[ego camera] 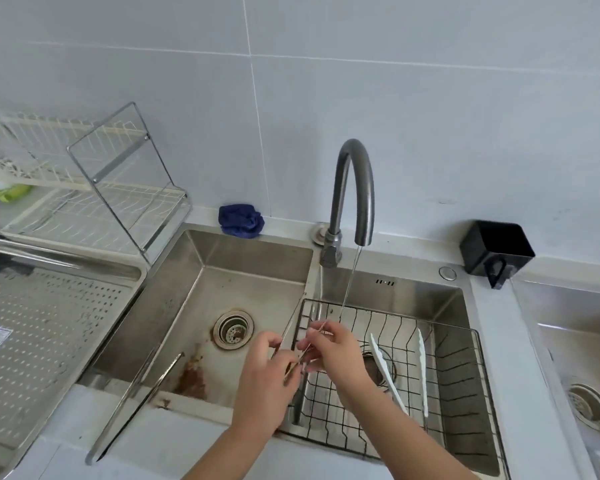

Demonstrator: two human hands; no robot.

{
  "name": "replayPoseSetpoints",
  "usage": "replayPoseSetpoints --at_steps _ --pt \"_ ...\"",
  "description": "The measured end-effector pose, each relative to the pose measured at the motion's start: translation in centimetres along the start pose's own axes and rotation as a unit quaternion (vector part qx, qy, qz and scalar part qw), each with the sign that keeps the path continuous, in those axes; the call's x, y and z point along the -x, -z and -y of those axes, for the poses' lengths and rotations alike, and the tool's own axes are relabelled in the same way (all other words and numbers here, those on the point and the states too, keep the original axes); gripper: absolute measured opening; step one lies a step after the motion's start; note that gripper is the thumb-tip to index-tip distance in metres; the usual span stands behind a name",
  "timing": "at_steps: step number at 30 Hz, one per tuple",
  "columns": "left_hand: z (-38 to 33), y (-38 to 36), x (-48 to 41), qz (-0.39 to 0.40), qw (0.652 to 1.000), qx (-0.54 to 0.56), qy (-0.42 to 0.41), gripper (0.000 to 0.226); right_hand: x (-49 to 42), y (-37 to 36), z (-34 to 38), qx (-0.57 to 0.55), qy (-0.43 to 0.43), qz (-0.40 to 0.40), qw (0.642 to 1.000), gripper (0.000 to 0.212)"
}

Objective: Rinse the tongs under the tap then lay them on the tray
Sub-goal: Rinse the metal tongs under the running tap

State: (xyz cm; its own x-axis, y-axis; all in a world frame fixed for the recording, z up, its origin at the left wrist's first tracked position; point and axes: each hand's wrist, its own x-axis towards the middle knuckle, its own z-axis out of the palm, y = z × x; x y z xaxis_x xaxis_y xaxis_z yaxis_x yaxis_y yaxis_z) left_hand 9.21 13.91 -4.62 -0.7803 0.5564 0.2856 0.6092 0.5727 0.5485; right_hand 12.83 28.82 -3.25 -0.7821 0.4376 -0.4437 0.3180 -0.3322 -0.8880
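Both hands meet over the divider between two brushed steel sink basins, holding a pair of thin metal tongs (293, 332) whose slim arms splay apart in a narrow V toward the tap. The left hand (267, 379) has its fingers closed around the tongs near the joined end, while the right hand (333, 351) pinches one slender arm between thumb and fingertips. A thin, glassy stream of water (349, 289) falls from the curved, dull grey tap (352, 188) and lands just beyond the right hand, near the tip of that arm; whether it touches the metal cannot be told. Below the right hand, a black wire basket (458, 372) sits in the right basin, and a pair of white plastic tongs (395, 372) with scalloped edges lies in it, arms spread. The left basin (243, 258) is bare steel with rusty brown stains around its round drain strainer (233, 329) and along its front edge. On the pale surface to the left rests a shiny perforated steel tray (49, 334) with a raised, rounded rim and a small sticker. Behind it stands a white wire dish rack (94, 188) with a chrome frame. A crumpled blue cloth (240, 220) lies by the tiled wall, and a square black container (497, 249) sits right of the tap.
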Motion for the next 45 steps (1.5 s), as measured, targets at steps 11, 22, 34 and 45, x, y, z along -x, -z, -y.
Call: replayPoseSetpoints --at_steps 11,22,34,45 --pt "-1.2 -1.9 -3.2 0.198 0.907 0.272 0.255 0.022 -1.8 2.8 0.6 -0.028 -0.001 -0.037 0.999 0.021" --pt "-1.4 -2.3 -5.0 0.200 0.947 0.157 0.198 0.015 -6.1 3.3 2.0 0.054 0.001 -0.130 0.990 0.020" --pt "-1.3 -2.2 -6.2 0.204 0.930 0.197 0.232 0.012 -6.7 3.7 1.8 0.018 0.005 -0.103 0.995 0.012" --pt "-0.8 -1.5 -6.3 0.211 0.941 0.148 0.217 0.016 -6.8 4.2 2.2 0.006 -0.010 -0.076 0.997 0.028"
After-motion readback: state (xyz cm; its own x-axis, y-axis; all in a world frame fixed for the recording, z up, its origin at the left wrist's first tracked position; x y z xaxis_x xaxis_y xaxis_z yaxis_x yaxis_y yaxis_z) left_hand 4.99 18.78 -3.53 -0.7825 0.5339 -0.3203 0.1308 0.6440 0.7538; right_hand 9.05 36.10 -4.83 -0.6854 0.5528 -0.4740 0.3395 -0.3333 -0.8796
